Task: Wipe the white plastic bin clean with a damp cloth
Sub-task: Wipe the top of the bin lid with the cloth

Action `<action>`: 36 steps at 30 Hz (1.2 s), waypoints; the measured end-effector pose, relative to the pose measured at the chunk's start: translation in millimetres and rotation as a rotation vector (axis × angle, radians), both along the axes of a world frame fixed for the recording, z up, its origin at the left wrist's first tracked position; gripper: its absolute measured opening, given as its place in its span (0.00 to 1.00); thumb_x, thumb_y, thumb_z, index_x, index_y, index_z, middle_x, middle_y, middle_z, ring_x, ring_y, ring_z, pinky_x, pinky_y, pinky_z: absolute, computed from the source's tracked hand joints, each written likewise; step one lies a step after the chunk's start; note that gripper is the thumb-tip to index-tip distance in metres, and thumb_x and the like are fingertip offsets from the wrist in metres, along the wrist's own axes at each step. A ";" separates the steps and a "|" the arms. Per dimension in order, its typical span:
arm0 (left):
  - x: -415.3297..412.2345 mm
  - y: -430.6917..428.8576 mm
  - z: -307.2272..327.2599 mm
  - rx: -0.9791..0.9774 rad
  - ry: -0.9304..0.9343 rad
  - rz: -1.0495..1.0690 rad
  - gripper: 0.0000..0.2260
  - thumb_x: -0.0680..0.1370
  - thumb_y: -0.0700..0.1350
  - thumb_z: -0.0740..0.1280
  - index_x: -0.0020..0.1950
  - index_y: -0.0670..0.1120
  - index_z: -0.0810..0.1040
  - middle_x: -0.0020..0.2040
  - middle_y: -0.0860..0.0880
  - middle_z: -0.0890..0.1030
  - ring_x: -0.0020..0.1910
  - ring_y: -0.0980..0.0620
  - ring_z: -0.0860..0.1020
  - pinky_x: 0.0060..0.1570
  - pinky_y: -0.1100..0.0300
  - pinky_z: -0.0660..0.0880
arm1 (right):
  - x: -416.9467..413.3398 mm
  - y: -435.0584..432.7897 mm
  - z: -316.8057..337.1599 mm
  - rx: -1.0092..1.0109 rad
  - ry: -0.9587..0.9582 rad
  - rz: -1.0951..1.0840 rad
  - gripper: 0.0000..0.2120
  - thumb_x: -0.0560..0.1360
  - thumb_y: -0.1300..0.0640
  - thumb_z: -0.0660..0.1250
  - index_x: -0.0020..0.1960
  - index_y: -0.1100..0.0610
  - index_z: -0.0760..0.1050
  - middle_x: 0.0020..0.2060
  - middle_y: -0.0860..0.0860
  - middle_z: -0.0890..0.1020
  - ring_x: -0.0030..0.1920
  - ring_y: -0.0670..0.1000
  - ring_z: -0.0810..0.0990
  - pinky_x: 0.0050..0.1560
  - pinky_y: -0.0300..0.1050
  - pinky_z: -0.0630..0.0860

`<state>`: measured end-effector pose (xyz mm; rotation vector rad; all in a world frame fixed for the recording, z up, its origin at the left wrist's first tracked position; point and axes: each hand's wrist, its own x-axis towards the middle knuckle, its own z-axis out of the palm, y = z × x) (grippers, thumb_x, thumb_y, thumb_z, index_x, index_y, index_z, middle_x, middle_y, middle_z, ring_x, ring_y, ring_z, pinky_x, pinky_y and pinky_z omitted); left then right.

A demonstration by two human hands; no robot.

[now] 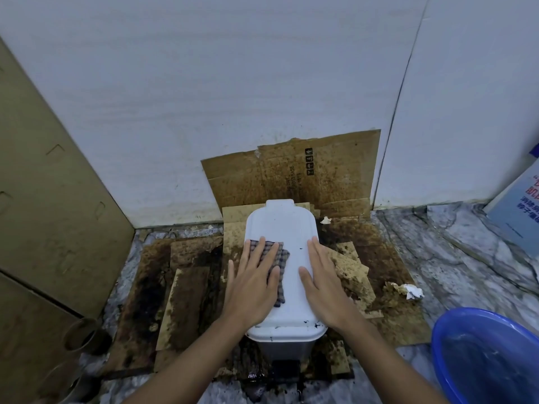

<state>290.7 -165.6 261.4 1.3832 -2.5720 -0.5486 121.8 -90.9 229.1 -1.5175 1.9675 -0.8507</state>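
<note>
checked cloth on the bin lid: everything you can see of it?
The checked cloth is plaid fabric, dark and pale, lying flat on the left side of the white bin lid. The left hand presses it with straight fingers, covering most of it; only its far and right edges show. Dampness cannot be told.

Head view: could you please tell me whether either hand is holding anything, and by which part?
Nothing is gripped. The left hand presses the cloth flat on the bin lid, covering its left side; the right hand lies flat on the lid.
</note>
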 end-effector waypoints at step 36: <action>17.3 34.5 -1.3 0.058 -0.113 -0.041 0.25 0.85 0.60 0.45 0.81 0.62 0.40 0.79 0.61 0.32 0.76 0.56 0.26 0.73 0.37 0.31 | 3.0 1.7 2.1 0.008 -0.027 0.009 0.30 0.86 0.42 0.46 0.82 0.47 0.36 0.80 0.39 0.35 0.80 0.44 0.34 0.81 0.57 0.44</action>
